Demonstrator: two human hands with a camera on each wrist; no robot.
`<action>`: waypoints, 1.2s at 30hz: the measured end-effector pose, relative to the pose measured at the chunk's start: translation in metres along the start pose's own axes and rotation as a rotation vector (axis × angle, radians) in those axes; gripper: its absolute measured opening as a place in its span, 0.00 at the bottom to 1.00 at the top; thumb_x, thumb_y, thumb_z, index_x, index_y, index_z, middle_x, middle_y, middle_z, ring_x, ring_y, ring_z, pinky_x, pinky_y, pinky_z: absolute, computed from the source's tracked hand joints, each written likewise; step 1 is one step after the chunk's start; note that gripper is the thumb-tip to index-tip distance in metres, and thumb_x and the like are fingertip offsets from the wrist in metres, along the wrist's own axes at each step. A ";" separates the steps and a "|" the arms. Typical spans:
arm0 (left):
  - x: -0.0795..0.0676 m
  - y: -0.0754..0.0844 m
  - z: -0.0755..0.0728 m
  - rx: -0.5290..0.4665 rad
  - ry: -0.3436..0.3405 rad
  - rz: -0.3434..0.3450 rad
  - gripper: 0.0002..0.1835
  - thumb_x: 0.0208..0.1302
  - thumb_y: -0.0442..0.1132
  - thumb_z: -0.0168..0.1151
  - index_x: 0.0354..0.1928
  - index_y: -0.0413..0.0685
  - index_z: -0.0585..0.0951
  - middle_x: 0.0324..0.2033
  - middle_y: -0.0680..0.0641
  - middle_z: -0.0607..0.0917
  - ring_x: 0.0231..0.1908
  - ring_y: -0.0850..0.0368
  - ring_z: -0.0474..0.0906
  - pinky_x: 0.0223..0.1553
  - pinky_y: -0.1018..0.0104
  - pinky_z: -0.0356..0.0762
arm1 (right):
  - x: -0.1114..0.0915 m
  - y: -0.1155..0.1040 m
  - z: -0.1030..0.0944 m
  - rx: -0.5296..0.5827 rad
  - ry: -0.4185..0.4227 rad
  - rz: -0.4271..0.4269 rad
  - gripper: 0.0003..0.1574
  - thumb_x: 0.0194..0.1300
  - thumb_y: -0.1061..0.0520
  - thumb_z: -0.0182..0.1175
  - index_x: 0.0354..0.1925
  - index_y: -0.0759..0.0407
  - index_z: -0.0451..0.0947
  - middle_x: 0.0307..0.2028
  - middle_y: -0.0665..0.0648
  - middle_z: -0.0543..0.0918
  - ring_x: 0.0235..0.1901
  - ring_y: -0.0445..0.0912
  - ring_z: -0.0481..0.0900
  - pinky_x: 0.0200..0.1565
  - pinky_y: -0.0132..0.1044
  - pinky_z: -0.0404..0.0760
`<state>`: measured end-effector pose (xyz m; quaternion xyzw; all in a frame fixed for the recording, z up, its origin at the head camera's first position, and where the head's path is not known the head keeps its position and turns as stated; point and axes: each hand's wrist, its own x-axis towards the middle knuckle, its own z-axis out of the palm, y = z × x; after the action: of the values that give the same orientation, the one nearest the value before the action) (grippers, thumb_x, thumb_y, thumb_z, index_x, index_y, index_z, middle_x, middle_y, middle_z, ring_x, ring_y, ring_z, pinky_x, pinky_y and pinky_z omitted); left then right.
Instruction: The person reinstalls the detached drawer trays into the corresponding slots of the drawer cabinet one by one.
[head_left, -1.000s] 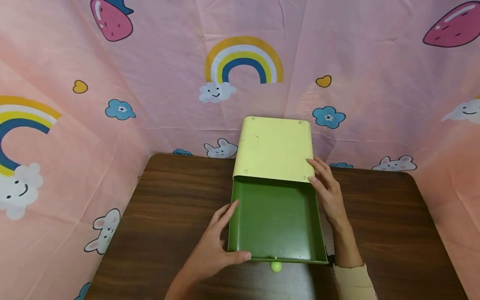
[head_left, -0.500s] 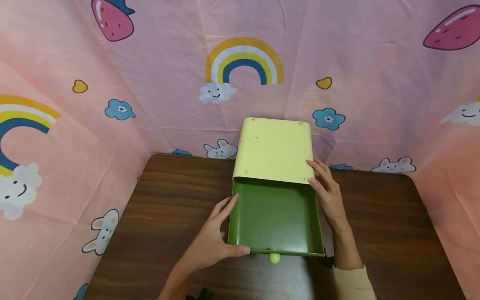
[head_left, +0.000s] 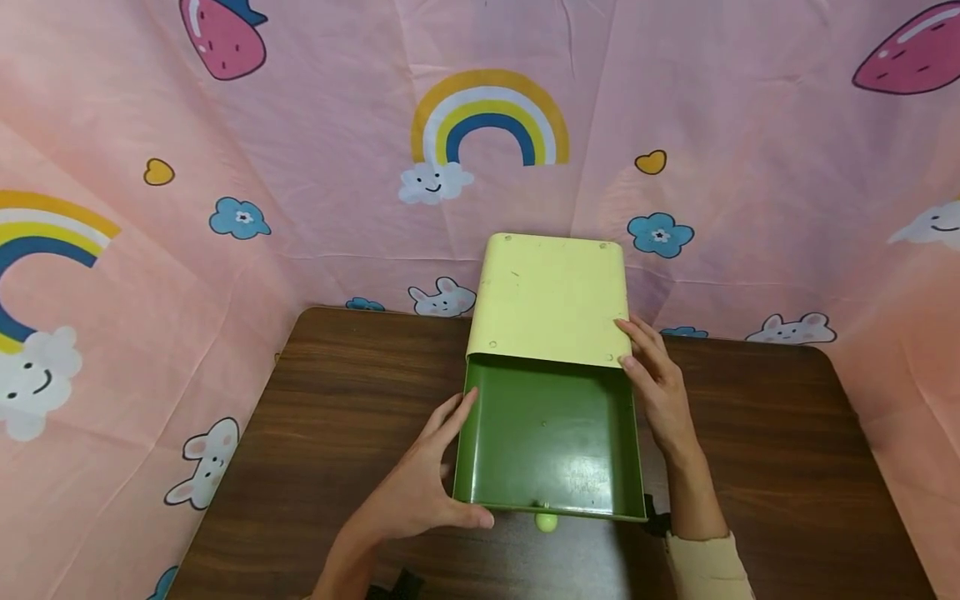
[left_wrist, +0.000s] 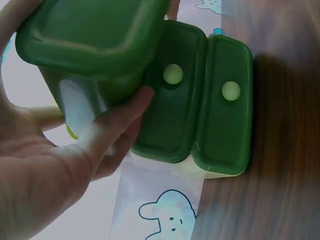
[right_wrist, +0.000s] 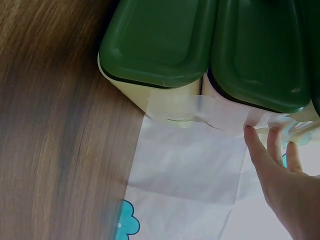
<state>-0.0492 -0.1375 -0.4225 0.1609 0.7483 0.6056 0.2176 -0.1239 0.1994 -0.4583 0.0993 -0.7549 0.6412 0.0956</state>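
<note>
A pale yellow cabinet [head_left: 551, 300] stands against the back cloth. Its dark green top drawer [head_left: 551, 442] is pulled well out toward me, with nothing inside. On the drawer's front is a round light green knob [head_left: 546, 522]. My left hand [head_left: 416, 492] grips the front left corner of the drawer, thumb along the front edge and fingers along the left side. My right hand [head_left: 660, 392] rests its extended fingers against the cabinet's right side near the front edge. In the left wrist view, two lower green drawers [left_wrist: 172, 100] with round knobs sit pushed in.
A dark brown wooden table [head_left: 352, 400] lies under the cabinet. Pink cloth [head_left: 337, 150] printed with rainbows, bunnies and strawberries hangs behind and at both sides, close to the cabinet's back.
The drawer has gone slightly inward, then slightly back out, with the left hand moving along on its corner. The right hand and cabinet have stayed in place.
</note>
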 end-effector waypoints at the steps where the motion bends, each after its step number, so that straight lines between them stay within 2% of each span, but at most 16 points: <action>1: 0.000 0.000 0.000 -0.002 0.002 0.000 0.66 0.46 0.39 0.83 0.80 0.68 0.45 0.76 0.51 0.42 0.66 0.45 0.64 0.50 0.60 0.79 | 0.000 0.000 0.000 -0.001 0.000 -0.001 0.27 0.77 0.61 0.51 0.71 0.54 0.69 0.74 0.53 0.61 0.72 0.46 0.57 0.62 0.31 0.64; 8: 0.005 0.002 0.000 -0.009 0.057 0.015 0.60 0.51 0.41 0.80 0.79 0.69 0.50 0.75 0.54 0.48 0.64 0.45 0.65 0.46 0.59 0.82 | 0.000 -0.001 0.001 0.004 -0.004 -0.004 0.27 0.77 0.61 0.50 0.71 0.54 0.69 0.74 0.52 0.60 0.72 0.47 0.58 0.63 0.31 0.64; 16: 0.009 0.001 0.004 0.026 0.200 0.031 0.55 0.48 0.44 0.81 0.76 0.69 0.60 0.72 0.57 0.58 0.62 0.42 0.69 0.43 0.60 0.83 | 0.000 0.000 0.002 0.018 -0.018 -0.013 0.27 0.77 0.62 0.50 0.71 0.55 0.69 0.74 0.53 0.60 0.72 0.46 0.57 0.60 0.29 0.65; 22: 0.010 0.000 0.006 0.033 0.241 0.014 0.53 0.48 0.44 0.81 0.75 0.70 0.62 0.70 0.57 0.62 0.59 0.42 0.73 0.42 0.61 0.83 | 0.001 0.001 0.001 0.014 -0.015 -0.007 0.27 0.77 0.61 0.51 0.71 0.55 0.69 0.74 0.53 0.60 0.71 0.46 0.59 0.60 0.29 0.66; 30: 0.012 -0.004 0.009 0.084 0.289 0.006 0.50 0.49 0.47 0.81 0.73 0.76 0.64 0.68 0.54 0.66 0.56 0.42 0.76 0.40 0.61 0.82 | 0.000 0.001 -0.001 0.024 -0.016 0.004 0.27 0.77 0.61 0.51 0.71 0.56 0.69 0.74 0.53 0.60 0.73 0.46 0.55 0.63 0.30 0.63; 36: 0.015 -0.004 0.010 0.129 0.350 -0.008 0.48 0.49 0.51 0.80 0.72 0.79 0.65 0.66 0.56 0.69 0.55 0.45 0.77 0.41 0.62 0.83 | 0.000 0.002 -0.002 0.021 -0.019 0.006 0.27 0.77 0.61 0.51 0.71 0.55 0.69 0.74 0.53 0.60 0.73 0.46 0.55 0.64 0.36 0.62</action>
<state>-0.0567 -0.1227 -0.4302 0.0638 0.8126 0.5744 0.0756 -0.1243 0.2012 -0.4597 0.1040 -0.7492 0.6485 0.0855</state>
